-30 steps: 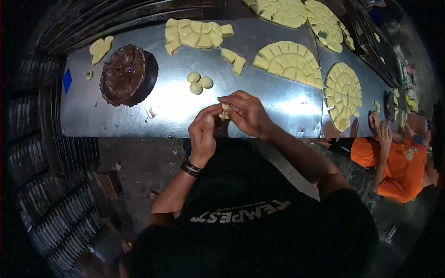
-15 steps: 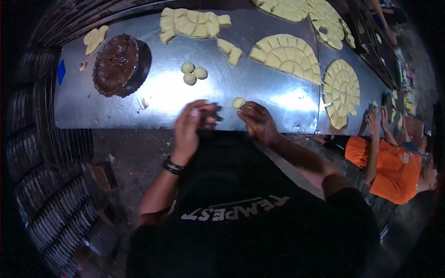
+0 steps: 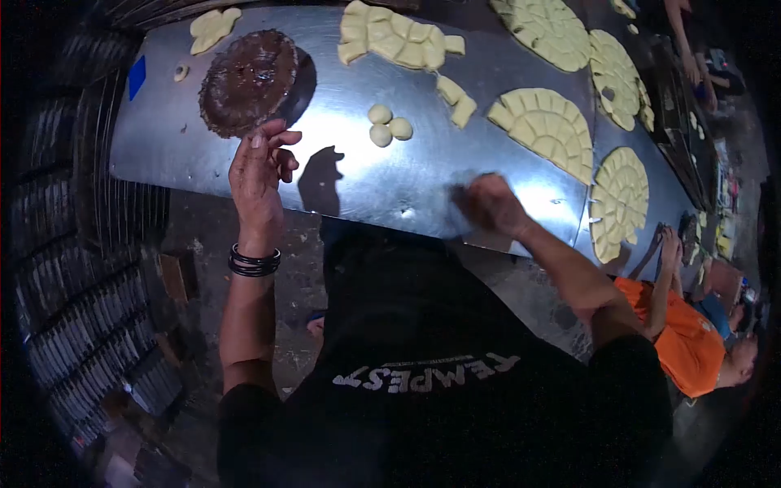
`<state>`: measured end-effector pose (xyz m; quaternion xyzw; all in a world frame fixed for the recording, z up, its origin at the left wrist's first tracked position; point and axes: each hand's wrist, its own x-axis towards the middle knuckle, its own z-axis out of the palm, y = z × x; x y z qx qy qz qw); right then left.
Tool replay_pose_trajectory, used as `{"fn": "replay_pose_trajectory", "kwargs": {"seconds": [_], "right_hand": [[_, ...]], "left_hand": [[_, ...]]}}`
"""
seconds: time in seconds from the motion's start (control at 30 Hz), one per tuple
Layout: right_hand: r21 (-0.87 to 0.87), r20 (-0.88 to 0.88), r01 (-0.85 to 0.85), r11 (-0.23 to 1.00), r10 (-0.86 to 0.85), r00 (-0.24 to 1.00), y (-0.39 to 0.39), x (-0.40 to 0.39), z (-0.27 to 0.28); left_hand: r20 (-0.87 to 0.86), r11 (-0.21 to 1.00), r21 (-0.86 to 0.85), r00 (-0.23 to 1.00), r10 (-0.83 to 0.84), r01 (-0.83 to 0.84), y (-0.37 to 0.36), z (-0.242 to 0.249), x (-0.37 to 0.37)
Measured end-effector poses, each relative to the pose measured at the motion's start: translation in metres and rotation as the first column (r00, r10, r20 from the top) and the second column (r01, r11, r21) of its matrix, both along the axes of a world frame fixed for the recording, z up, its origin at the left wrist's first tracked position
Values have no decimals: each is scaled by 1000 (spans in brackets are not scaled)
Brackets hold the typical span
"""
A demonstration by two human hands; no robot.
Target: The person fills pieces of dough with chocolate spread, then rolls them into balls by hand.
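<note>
My left hand point(image 3: 262, 167) is at the near edge of a round mass of dark brown paste point(image 3: 248, 81), its fingertips overlapping the rim in this view. Its fingers are loosely bent and apart, and nothing shows between them. Over the front part of the metal table, my right hand point(image 3: 495, 203) is smeared by motion. Its fingers are too blurred to tell what they hold. Three small pale dough balls point(image 3: 381, 135) sit grouped on the metal between the paste and my right hand.
Flat dough cut into pieces point(image 3: 394, 37) lies at the back of the metal table point(image 3: 325, 106). A scored half-round dough sheet point(image 3: 545, 130) and another scored sheet point(image 3: 620, 203) lie on the right. Beyond them works a person in an orange shirt point(image 3: 683, 342). Racks point(image 3: 89, 325) stand at left.
My left hand has moved left to the brown paste. My right hand, which held a small dough ball in its fingertips, is now blurred and farther right. The view has shifted and tilted.
</note>
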<state>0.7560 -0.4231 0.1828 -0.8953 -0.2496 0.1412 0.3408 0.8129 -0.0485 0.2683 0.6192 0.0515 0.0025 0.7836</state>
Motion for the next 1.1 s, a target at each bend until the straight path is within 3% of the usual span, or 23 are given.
{"fn": "replay_pose_trajectory", "kwargs": {"seconds": [0.03,0.07,0.13,0.23,0.33,0.37,0.47,0.5,0.53,0.6,0.7,0.73,0.8,0.87,0.93,1.0,1.03,1.07,1.1], "right_hand": [[-367,301,-56,928,176,937,9,12,10],[-181,683,27,983,105,723,17,26,7],[19,561,366,930,-313,767,41,40,-8],[157,585,273,949,-313,748,50,17,-37],[102,475,112,989,-147,868,9,-11,-20],[40,428,176,984,-176,887,-2,-8,-10],[-9,562,491,871,-402,723,8,18,-4],[44,484,586,809,-531,696,17,20,-8],[77,434,605,793,-573,695,24,15,-10],[82,383,532,843,-519,764,35,-3,3],[-147,206,234,961,-202,958,9,-8,25],[-52,-41,318,947,-320,946,9,4,27],[60,-529,538,841,-430,732,22,40,35],[221,-335,579,785,-496,801,54,85,35],[221,-15,525,822,-535,844,92,118,38],[213,263,437,874,-482,836,119,141,9],[-10,-184,381,925,-376,908,124,140,10],[-35,62,294,955,-292,955,126,132,3],[-56,-23,220,974,-221,975,127,131,17]], "left_hand": [[7,1000,-8,1000,5,-5,1,1,2],[13,1000,-15,1000,3,-3,2,1,4],[-38,1000,-23,999,2,-3,-3,-8,10],[-153,995,104,988,5,11,-28,-33,25],[-200,990,116,978,-57,82,-47,-55,41],[-199,984,127,975,-97,123,-51,-57,48],[-174,978,88,969,-173,190,-61,-64,59],[-199,965,150,963,-183,214,-63,-70,63],[-246,969,75,946,-213,237,-65,-76,65],[-294,937,165,922,-253,310,-68,-72,68],[-338,930,55,883,-325,363,-69,-101,82],[-366,928,18,866,-340,372,-67,-105,82],[-332,871,128,848,-414,475,-63,-95,84],[-356,852,142,829,-431,504,-62,-100,89],[-344,766,364,841,-418,530,-63,-72,86],[-333,793,313,842,-424,523,-61,-77,85],[-390,812,250,823,-413,527,-60,-79,84],[-405,818,183,800,-443,545,-56,-83,84],[-390,814,203,808,-442,544,-54,-77,79]]}}
